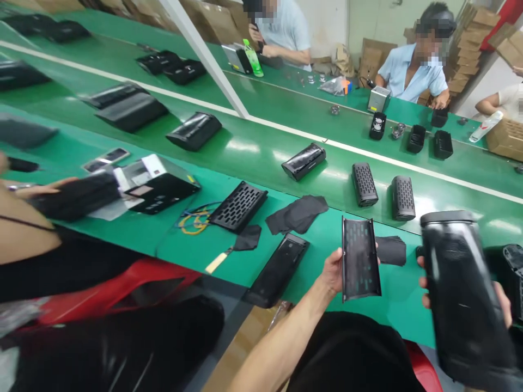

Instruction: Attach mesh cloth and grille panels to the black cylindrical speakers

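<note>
Left hand (pixel 334 270): you hold the slotted panel (pixel 361 256) roughly upright above the near table (pixel 402 299), thumb on one long edge, fingertips showing past the other. Gripping the edges likely keeps the face toward you uncovered; green shows through some slots.

Right hand (pixel 505 306): mostly hidden behind the glossy black casing (pixel 461 288), but fingers show along both its sides. That wide grip presumably suits its bulk. Casing is off the table, tilted, well apart from the panel.

Black sheets (pixel 392 251) lie stacked between your two hands, partly behind the panel; a looser sheet pile (pixel 296 213) is fanned farther left, both likely put there for easy reach. Another slotted panel (pixel 241 206) rests beside the yellow cable (pixel 194 222). A smooth casing (pixel 281 267) lies across the table's edge. Upright casings (pixel 403 197) stand on the belt (pixel 249 163), probably because their ends are flat.
</note>
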Demonstrator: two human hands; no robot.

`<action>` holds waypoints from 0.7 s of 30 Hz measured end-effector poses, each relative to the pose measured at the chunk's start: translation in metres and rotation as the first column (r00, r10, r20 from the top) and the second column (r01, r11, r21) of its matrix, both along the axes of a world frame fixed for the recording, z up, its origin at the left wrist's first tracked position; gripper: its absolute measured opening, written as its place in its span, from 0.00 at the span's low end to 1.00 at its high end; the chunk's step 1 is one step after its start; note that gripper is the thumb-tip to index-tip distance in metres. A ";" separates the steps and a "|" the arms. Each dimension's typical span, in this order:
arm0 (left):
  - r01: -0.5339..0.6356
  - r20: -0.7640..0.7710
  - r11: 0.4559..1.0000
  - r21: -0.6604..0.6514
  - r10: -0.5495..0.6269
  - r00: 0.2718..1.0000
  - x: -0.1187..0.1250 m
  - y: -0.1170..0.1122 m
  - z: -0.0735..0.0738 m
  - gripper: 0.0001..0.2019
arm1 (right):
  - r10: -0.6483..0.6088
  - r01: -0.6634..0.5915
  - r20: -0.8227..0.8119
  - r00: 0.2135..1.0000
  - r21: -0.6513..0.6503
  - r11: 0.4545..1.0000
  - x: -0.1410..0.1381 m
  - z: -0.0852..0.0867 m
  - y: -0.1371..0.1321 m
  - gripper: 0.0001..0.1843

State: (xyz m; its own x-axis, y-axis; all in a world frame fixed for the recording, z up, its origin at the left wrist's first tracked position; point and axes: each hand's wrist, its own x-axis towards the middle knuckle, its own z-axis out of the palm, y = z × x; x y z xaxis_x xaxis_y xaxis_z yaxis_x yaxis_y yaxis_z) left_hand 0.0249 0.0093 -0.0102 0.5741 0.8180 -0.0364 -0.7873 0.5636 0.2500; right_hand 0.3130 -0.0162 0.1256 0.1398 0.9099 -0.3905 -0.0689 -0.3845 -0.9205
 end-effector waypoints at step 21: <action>-0.138 -0.123 0.990 0.035 0.142 0.982 0.051 -0.020 0.002 0.33 | 0.421 -0.549 0.678 0.602 -0.032 0.836 -0.076 0.006 0.022 0.56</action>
State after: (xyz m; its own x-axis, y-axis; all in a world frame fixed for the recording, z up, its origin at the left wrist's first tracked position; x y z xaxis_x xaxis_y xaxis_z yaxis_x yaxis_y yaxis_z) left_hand 0.0758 -0.0109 -0.0083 0.4460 0.8916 -0.0781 -0.8196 0.4419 0.3646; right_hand 0.2373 0.0059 0.1313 -0.1884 0.9569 -0.2209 0.7033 -0.0255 -0.7104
